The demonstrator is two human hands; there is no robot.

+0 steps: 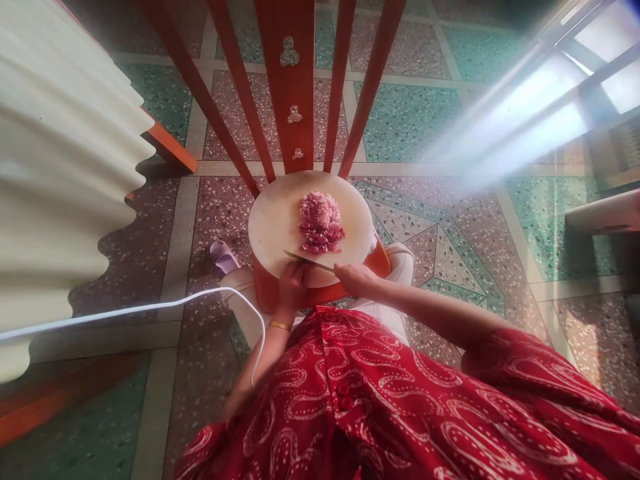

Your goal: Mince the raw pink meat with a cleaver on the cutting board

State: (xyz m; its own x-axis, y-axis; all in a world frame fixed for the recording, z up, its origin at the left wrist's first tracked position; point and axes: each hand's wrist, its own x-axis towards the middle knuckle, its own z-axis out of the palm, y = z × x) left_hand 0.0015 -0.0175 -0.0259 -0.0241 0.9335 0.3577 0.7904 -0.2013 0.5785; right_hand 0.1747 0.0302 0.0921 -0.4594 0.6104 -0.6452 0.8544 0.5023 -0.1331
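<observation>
Red patterned shirt (370,380) lay nearest. Right hand (355,279) was closed around a knife (320,265); left hand (293,283) was at its forward end, hold unclear. Chopped meat (321,223) lay just beyond, on a round board (273,223) upon a chair (285,87).

Bright red shirt (395,393) here, white paisley swirls (465,443) racing all over it, round red buttons (345,402) down the front! The right sleeve (530,373), loose and short, carries the same print; a gold bangle (279,325) circles the left arm (275,343), pale trousers (399,268) show below.
</observation>
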